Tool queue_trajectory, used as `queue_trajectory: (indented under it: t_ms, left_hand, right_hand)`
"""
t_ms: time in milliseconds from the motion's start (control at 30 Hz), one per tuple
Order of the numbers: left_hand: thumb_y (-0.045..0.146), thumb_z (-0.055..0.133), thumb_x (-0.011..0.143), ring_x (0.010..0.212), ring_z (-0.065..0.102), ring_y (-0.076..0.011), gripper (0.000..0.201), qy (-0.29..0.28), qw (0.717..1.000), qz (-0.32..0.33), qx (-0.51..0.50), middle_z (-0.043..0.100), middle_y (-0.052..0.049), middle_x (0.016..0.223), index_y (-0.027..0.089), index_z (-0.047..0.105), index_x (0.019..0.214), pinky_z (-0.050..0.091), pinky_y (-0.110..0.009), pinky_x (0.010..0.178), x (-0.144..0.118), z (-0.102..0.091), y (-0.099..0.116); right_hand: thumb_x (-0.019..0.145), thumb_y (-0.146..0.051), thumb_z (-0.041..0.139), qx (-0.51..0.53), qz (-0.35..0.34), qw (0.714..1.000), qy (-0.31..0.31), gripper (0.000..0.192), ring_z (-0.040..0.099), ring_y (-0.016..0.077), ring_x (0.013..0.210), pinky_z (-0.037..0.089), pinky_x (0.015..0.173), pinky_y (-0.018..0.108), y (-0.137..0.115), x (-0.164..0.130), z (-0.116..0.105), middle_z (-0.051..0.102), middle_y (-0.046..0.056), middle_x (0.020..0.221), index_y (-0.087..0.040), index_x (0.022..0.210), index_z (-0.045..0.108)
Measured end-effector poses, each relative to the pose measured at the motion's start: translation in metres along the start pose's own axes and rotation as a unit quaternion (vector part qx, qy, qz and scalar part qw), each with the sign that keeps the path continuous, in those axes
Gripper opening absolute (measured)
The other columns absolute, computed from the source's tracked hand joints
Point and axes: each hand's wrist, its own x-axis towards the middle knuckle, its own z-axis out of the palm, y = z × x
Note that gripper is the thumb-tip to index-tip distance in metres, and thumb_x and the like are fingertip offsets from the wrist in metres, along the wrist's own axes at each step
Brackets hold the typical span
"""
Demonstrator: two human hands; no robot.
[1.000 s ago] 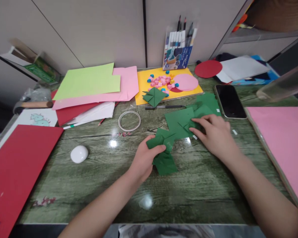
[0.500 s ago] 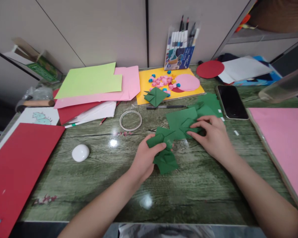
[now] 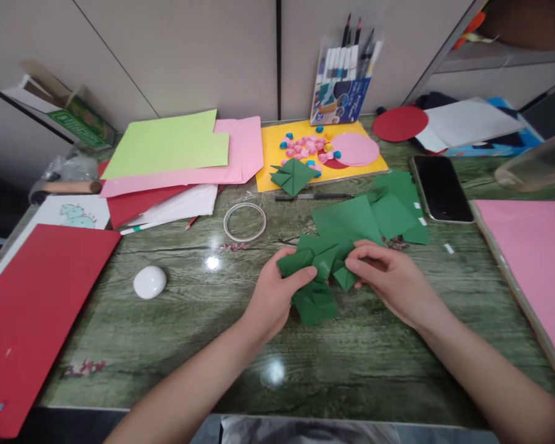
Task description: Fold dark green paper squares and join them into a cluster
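Note:
My left hand (image 3: pixel 274 297) pinches a folded green paper piece (image 3: pixel 311 283) just above the green wood-grain table (image 3: pixel 203 320). My right hand (image 3: pixel 388 277) grips another folded green paper piece (image 3: pixel 343 264) and holds it against the left one. Just behind the hands lie flat green paper squares (image 3: pixel 351 219), with more green pieces (image 3: pixel 400 200) to the right. A further folded green piece (image 3: pixel 293 176) sits on a yellow sheet (image 3: pixel 271 157) that carries small pink and blue paper bits (image 3: pixel 308 148) and a pink circle (image 3: pixel 355 149).
A tape ring (image 3: pixel 244 222), a black pen (image 3: pixel 312 197) and a white oval object (image 3: pixel 149 282) lie on the table. Stacked coloured sheets (image 3: pixel 176 154) sit back left, red card (image 3: pixel 37 302) at left, pink card (image 3: pixel 531 259) at right, a phone (image 3: pixel 441 188) and a marker pack (image 3: pixel 342 86) behind.
My right hand picked a folded green piece off the flat squares and drew it left and toward me, up against the piece in my left hand. The view shifted slightly.

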Motion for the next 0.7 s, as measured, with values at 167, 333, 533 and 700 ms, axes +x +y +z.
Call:
queue_trajectory:
  t_ms: [167,333,533,700]
  left_hand:
    - [0.019,0.07,0.066,0.069,0.06,-0.0129,0.024,0.008,1.0,-0.007,0.011,0.063,0.0,0.076,0.017,0.055,0.084,0.046,-0.026,0.068,0.0018,-0.0029,-0.0024]
    - [0.019,0.071,0.065,0.069,0.06,-0.0133,0.023,-0.002,1.0,-0.021,0.002,0.063,0.0,0.075,0.017,0.056,0.082,0.045,-0.027,0.069,0.0022,-0.003,-0.0038]
    - [0.019,0.072,0.063,0.066,0.06,-0.0139,0.024,0.0,1.0,-0.03,0.008,0.063,0.0,0.073,0.016,0.056,0.082,0.046,-0.028,0.067,0.0012,-0.0025,-0.003]
    - [0.02,0.072,0.064,0.067,0.058,-0.0124,0.022,0.009,0.999,-0.022,0.04,0.063,0.0,0.074,0.017,0.056,0.08,0.045,-0.025,0.065,0.0016,-0.004,-0.0046]
  right_hand:
    - [0.073,-0.035,0.067,0.019,-0.003,1.0,-0.017,0.015,0.047,0.0079,0.063,0.047,0.051,0.02,0.0006,-0.0034,0.0029,0.045,0.0,0.086,-0.02,0.072,0.062]
    - [0.075,-0.035,0.065,0.01,-0.006,0.999,-0.038,0.015,0.051,0.0091,0.063,0.048,0.057,0.022,0.0006,-0.0042,0.0011,0.049,0.0,0.08,-0.02,0.076,0.061]
    - [0.073,-0.033,0.067,0.02,0.005,0.999,-0.043,0.015,0.055,0.0092,0.062,0.047,0.06,0.022,0.0,-0.0044,0.001,0.053,-0.001,0.077,-0.021,0.078,0.061]
    - [0.073,-0.036,0.067,0.002,0.003,0.999,-0.043,0.018,0.055,0.0103,0.062,0.046,0.061,0.024,-0.0011,-0.0053,0.0017,0.053,-0.001,0.075,-0.02,0.076,0.06]
